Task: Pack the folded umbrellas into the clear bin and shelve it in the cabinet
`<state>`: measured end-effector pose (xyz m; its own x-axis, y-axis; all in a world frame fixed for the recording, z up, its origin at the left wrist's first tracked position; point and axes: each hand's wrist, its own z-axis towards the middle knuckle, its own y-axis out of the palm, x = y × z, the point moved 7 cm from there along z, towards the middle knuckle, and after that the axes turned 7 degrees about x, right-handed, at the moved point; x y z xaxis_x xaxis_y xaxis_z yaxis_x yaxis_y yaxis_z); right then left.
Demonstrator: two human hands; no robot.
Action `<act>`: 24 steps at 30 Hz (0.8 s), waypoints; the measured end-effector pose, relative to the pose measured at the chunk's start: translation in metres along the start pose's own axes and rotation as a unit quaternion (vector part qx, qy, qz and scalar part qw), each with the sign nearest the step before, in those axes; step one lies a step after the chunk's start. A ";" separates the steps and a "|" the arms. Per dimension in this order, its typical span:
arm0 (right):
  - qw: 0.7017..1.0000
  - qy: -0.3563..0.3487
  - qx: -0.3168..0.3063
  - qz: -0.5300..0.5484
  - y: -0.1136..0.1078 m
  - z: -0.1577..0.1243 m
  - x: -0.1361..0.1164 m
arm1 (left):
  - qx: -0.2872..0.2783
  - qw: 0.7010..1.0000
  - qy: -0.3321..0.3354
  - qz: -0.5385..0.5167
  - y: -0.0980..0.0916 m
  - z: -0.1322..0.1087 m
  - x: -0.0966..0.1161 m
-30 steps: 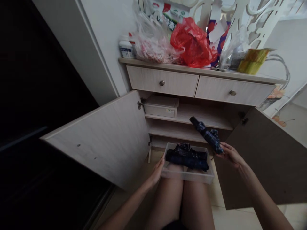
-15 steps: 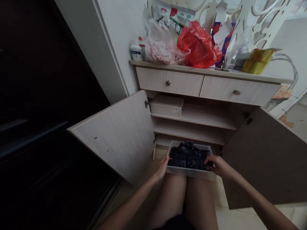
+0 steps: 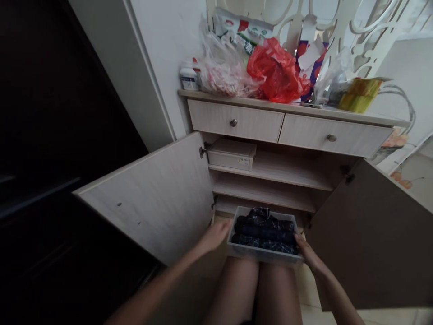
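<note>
A clear plastic storage box (image 3: 264, 256) rests on my thighs in front of the open cabinet. Dark plaid cloth, rolled or folded, fills it (image 3: 265, 232); which kind of garment it is does not show. My right hand (image 3: 307, 251) grips the box's right wall, thumb over the rim. Just off the left side of the box is my left hand (image 3: 214, 235), smeared by motion, its fingers pointing toward the rim. Whether those fingers are open or closed is unclear.
Two cabinet doors, left (image 3: 152, 194) and right (image 3: 375, 239), stand swung out on either side. A lidded white box (image 3: 230, 160) sits on the upper shelf (image 3: 291, 170). On the countertop lie a red plastic bag (image 3: 277, 74), a clear bag (image 3: 225, 74) and a white bottle (image 3: 188, 79).
My left hand has come away from the box's left wall and moved left. My right hand has shifted from the cloth to the right wall. The box appears lower in view.
</note>
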<state>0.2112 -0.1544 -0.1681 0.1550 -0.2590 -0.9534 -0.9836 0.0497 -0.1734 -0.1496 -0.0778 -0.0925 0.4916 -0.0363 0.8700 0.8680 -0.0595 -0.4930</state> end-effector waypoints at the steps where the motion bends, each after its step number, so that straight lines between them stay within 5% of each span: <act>1: 1.000 0.017 0.013 0.018 0.001 0.000 0.007 | 0.042 0.996 0.056 0.049 -0.019 0.023 0.020; 3: 0.996 0.053 0.050 0.051 0.000 -0.002 0.016 | 0.157 0.965 0.173 0.120 -0.057 0.074 0.070; 5: 0.993 0.068 0.065 0.070 0.001 -0.005 0.017 | 0.163 0.930 0.261 0.202 -0.065 0.130 0.116; 8: 0.991 0.058 0.074 0.094 0.002 -0.010 0.012 | 0.089 0.884 0.315 0.335 -0.041 0.207 0.156; 11: 0.989 0.054 0.071 0.121 0.004 -0.014 0.007 | 0.067 0.861 0.310 0.398 -0.014 0.254 0.166; 15: 0.983 0.063 0.066 0.156 0.004 -0.017 0.006 | 0.062 0.872 0.297 0.384 0.008 0.270 0.162; 21: 0.980 0.064 0.086 0.167 0.002 -0.009 0.019 | 0.036 0.891 0.322 0.318 0.056 0.241 0.181; 24: 0.977 0.074 0.082 0.180 0.005 -0.005 0.025 | 0.074 0.924 0.292 0.235 0.057 0.231 0.193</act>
<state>0.2092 -0.1658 -0.1914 -0.2262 -0.3327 -0.9155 -0.9417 0.3149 0.1182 0.0105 0.1419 0.0483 0.7330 -0.5587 0.3881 0.5887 0.2350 -0.7735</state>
